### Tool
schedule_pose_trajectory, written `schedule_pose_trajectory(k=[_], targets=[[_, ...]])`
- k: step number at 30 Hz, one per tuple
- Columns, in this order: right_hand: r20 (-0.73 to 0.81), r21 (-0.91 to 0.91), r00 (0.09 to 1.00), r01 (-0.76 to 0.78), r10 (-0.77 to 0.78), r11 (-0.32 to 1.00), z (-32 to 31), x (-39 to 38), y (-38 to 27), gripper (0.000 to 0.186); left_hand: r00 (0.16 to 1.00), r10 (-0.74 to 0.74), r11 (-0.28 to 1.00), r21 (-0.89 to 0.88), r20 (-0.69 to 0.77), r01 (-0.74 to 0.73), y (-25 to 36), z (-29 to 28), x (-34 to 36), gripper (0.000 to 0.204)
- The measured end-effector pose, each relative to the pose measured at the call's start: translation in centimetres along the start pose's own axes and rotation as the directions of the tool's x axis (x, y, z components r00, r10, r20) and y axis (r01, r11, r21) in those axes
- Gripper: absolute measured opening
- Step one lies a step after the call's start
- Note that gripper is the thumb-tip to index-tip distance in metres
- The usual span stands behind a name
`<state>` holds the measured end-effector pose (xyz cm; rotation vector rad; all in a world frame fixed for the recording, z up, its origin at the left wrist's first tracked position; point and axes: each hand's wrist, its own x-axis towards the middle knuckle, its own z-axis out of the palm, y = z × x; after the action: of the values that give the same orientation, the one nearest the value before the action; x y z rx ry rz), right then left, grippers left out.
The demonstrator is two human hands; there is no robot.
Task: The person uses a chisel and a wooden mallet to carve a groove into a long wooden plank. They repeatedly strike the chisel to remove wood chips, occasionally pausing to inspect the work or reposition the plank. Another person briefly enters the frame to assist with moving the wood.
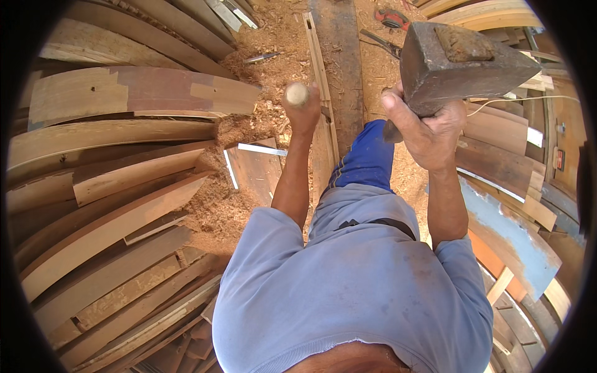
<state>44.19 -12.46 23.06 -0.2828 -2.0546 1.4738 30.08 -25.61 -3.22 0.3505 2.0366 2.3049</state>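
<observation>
My left hand [303, 110] is closed around the upright handle of a chisel, whose pale round butt [297, 94] points up at me. The chisel's tip is hard to make out beside a long narrow wood strip [318, 62], which has a slot near its far end. The strip lies along a wider dark plank [342, 56]. Raised close to the camera on the right, my right hand [433, 132] grips a hammer with a heavy, wedge-shaped metal head [472, 78]. The wooden handle end fills the head's eye, and the head hides part of my fingers.
Curved boards [149, 93] are stacked on the left; more boards [497, 158] stand at right, one with flaking blue paint [510, 230]. Wood shavings [217, 211] cover the ground. A red tool [392, 18] and a slim tool [261, 58] lie ahead. A white-edged panel [252, 171] sits by my left forearm.
</observation>
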Motion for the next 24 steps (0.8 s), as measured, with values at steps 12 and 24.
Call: schedule_pose_trajectory(k=[12, 24], targets=[[-0.006, -0.079, 0.971, 0.237, -0.238, 0.968, 2.2, 1.8, 0.5, 0.016, 0.988, -0.145, 0.970, -0.190, 0.058, 0.153, 0.5, -0.4, 1.0, 0.022], [0.410, -0.712, 0.885, 0.159, 0.221, 0.684, 3.9, 3.6, 4.5, 0.039, 0.996, -0.004, 1.000, -0.006, 0.087, 0.004, -2.2, -0.4, -0.1, 0.017]])
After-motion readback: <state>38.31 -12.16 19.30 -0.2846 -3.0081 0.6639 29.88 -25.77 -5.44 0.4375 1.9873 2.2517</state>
